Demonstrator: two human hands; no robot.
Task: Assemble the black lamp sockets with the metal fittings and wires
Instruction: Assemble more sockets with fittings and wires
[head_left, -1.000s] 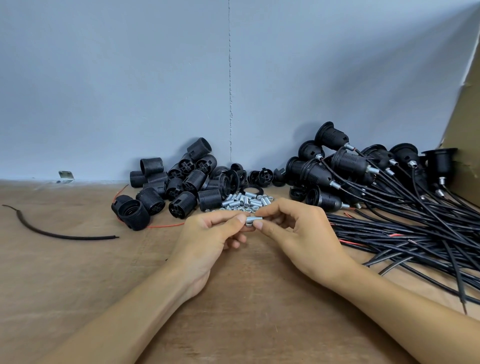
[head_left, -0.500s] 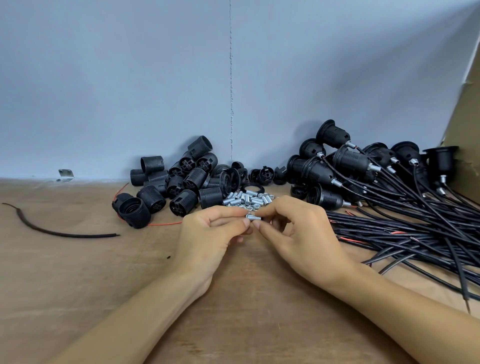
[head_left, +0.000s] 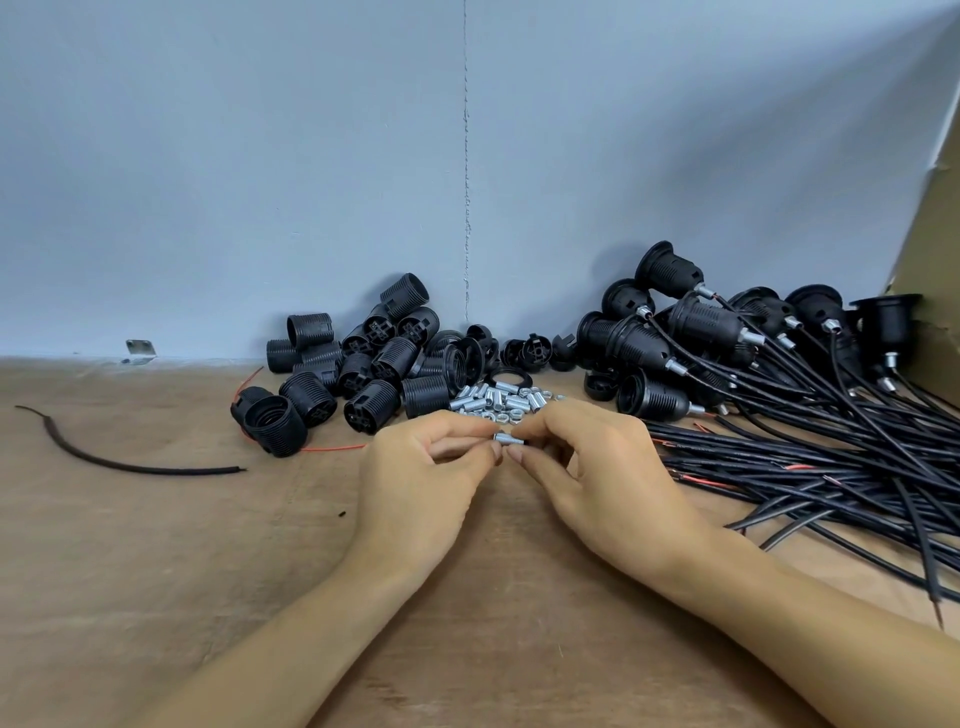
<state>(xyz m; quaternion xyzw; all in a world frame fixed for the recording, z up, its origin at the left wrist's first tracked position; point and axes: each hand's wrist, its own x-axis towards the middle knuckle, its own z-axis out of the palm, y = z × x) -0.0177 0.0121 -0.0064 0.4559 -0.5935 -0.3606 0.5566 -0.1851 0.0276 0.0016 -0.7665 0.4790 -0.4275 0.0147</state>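
A small threaded metal fitting (head_left: 508, 439) is pinched from both sides at the middle of the table: my left hand (head_left: 421, 478) grips its left end, my right hand (head_left: 597, 467) its right end with thumb and forefinger. Just behind the hands lies a small heap of loose metal fittings and nuts (head_left: 504, 400). Several empty black socket shells (head_left: 358, 364) are piled at the back left. At the back right lie several assembled sockets (head_left: 675, 332) with black wires (head_left: 831, 467) trailing toward the right edge.
A loose piece of black cable (head_left: 130, 462) curves across the left of the wooden table (head_left: 156, 571). A thin red wire (head_left: 332, 448) pokes out under the shells. A cardboard panel (head_left: 935, 260) stands at the far right. A blue wall closes the back.
Both hands stay together on the fitting; fingers shifted slightly around it. The view has dipped a little, otherwise nothing moved.
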